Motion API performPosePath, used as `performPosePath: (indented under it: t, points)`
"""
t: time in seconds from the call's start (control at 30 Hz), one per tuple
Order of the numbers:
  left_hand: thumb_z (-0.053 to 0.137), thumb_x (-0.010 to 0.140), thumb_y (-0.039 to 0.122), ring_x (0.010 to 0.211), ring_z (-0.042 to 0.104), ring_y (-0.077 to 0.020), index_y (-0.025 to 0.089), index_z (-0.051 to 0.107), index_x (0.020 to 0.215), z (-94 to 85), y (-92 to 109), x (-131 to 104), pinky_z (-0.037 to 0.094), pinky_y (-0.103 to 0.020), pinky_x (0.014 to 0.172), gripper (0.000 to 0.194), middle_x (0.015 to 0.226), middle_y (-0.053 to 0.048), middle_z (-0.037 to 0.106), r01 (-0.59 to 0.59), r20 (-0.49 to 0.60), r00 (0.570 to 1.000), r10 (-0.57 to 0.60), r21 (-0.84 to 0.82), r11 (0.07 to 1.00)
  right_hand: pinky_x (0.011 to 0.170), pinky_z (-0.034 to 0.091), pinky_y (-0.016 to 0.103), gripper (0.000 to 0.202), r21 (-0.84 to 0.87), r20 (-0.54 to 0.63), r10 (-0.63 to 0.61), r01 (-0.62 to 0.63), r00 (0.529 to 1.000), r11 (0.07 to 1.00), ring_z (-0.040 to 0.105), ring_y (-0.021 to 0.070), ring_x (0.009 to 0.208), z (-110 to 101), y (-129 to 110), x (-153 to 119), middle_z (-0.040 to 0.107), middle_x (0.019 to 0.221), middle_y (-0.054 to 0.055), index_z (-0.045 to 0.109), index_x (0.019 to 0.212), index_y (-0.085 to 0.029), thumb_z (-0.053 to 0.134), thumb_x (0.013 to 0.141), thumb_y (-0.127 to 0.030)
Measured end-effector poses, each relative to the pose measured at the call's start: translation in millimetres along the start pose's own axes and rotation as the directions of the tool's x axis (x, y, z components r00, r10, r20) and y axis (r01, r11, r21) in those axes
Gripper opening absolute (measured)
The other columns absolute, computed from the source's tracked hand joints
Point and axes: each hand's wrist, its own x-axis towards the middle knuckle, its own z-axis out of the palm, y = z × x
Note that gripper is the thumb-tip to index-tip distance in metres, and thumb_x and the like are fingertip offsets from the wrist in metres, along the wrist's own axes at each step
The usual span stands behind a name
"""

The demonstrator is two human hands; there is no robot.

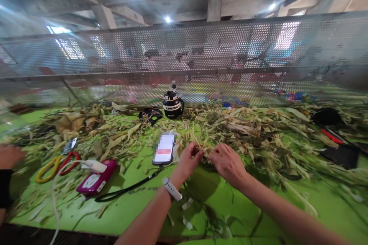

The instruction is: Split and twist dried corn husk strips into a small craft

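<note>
My left hand, with a white-banded watch on its wrist, is closed with thumb and fingers pinched on thin dried husk strips. Close beside it, my right hand is curled, its fingertips pinching the same bundle from the other side. The strips stick up and spread between the two hands, just above the green table. Their lower ends are hidden by the fingers. Left of my left hand lies a phone with a lit screen and a black strap.
Dried husks heap along the table's back and right. To the left lie a purple power bank with a white cable and scissors with red and yellow handles. A black bottle stands before a perforated metal screen. Another person's hand reaches in at far left.
</note>
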Motion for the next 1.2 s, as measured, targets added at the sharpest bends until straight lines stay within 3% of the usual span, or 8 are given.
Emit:
performPosePath:
  t: [0.17, 0.27, 0.4, 0.63, 0.73, 0.87, 0.97, 1.2]
  points:
    - [0.056, 0.075, 0.026, 0.061, 0.046, -0.0129, 0.018, 0.055, 0.071, -4.9, 3.8, -2.9, 0.035, -0.024, 0.059, 0.009, 0.065, 0.0, 0.055, -0.143, 0.223, 0.97, 0.099, 0.191, 0.971, 0.095, 0.035, 0.04, 0.015, -0.022, -0.043, -0.149, 0.148, 0.988, 0.989, 0.052, 0.02, 0.097, -2.1, 10.7, 3.8, 0.061, 0.1, 0.008, 0.063, 0.088, -0.021, 0.049, 0.085, -0.016]
    - [0.054, 0.076, 0.023, 0.065, 0.048, -0.0143, 0.018, 0.057, 0.072, -7.3, 6.0, -4.7, 0.035, -0.026, 0.062, 0.007, 0.07, -0.002, 0.059, -0.19, 0.292, 0.95, 0.111, 0.258, 0.947, 0.085, 0.041, 0.037, 0.015, 0.027, 0.018, -0.049, 0.049, 0.999, 0.998, 0.055, 0.0178, 0.077, 3.1, 14.8, 3.6, 0.062, 0.078, 0.006, 0.059, 0.081, -0.018, 0.045, 0.087, -0.017]
    - [0.056, 0.076, 0.024, 0.066, 0.051, -0.0154, 0.019, 0.06, 0.076, -6.3, 5.9, -6.2, 0.038, -0.026, 0.061, 0.007, 0.073, -0.004, 0.06, -0.116, 0.306, 0.95, 0.065, 0.153, 0.981, 0.067, 0.043, 0.029, 0.009, 0.192, 0.099, 0.172, -0.189, 0.98, 0.963, 0.057, 0.0176, 0.071, 4.4, 12.9, 3.8, 0.061, 0.074, 0.005, 0.053, 0.079, -0.018, 0.045, 0.085, -0.017]
    - [0.07, 0.067, 0.034, 0.075, 0.058, -0.0152, 0.021, 0.057, 0.106, 5.7, 7.7, -7.1, 0.047, -0.028, 0.071, 0.042, 0.08, -0.002, 0.063, 0.209, 0.229, 0.964, -0.132, -0.354, 0.912, 0.054, 0.041, 0.023, 0.014, 0.543, 0.118, 0.414, -0.408, 0.903, 0.734, 0.055, 0.0128, 0.057, 3.9, 1.2, 5.2, 0.058, 0.064, -0.001, 0.049, 0.074, -0.02, 0.048, 0.084, -0.031]
    - [0.073, 0.064, 0.034, 0.073, 0.059, -0.0146, 0.018, 0.061, 0.098, 7.7, 6.1, -6.7, 0.046, -0.028, 0.072, 0.04, 0.077, -0.002, 0.064, 0.2, 0.208, 0.969, -0.137, -0.321, 0.926, 0.048, 0.042, 0.022, 0.011, 0.61, 0.195, 0.47, -0.482, 0.861, 0.629, 0.055, 0.0127, 0.055, 7.2, 0.1, 4.5, 0.058, 0.063, 0.0, 0.051, 0.074, -0.02, 0.05, 0.08, -0.03]
    - [0.073, 0.063, 0.035, 0.069, 0.059, -0.0142, 0.016, 0.062, 0.094, 4.0, 4.1, -4.8, 0.046, -0.027, 0.07, 0.038, 0.073, -0.003, 0.065, 0.192, 0.25, 0.96, -0.126, -0.256, 0.947, 0.043, 0.047, 0.024, 0.011, 0.696, 0.45, 0.493, -0.638, 0.745, 0.329, 0.057, 0.0128, 0.05, 10.1, 3.0, 5.2, 0.062, 0.069, 0.002, 0.052, 0.078, -0.018, 0.053, 0.076, -0.029]
    - [0.073, 0.063, 0.036, 0.065, 0.056, -0.012, 0.016, 0.062, 0.092, 0.5, 6.5, -4.1, 0.044, -0.024, 0.065, 0.036, 0.069, -0.001, 0.063, 0.196, 0.277, 0.951, -0.136, -0.203, 0.959, 0.04, 0.047, 0.024, 0.011, 0.651, 0.51, 0.514, -0.7, 0.69, 0.294, 0.053, 0.011, 0.043, 9.3, 2.7, 6.3, 0.06, 0.064, 0.0, 0.05, 0.078, -0.018, 0.054, 0.076, -0.028]
    - [0.072, 0.063, 0.036, 0.066, 0.055, -0.0122, 0.018, 0.054, 0.097, -2.5, 3.2, 0.0, 0.047, -0.027, 0.066, 0.042, 0.072, 0.001, 0.059, 0.209, 0.19, 0.969, -0.159, -0.283, 0.936, 0.042, 0.048, 0.026, 0.042, 0.702, 0.616, 0.357, -0.694, 0.703, 0.156, 0.056, 0.0141, 0.044, 7.6, -5.0, 6.2, 0.058, 0.057, -0.006, 0.035, 0.111, -0.019, 0.057, 0.078, -0.033]
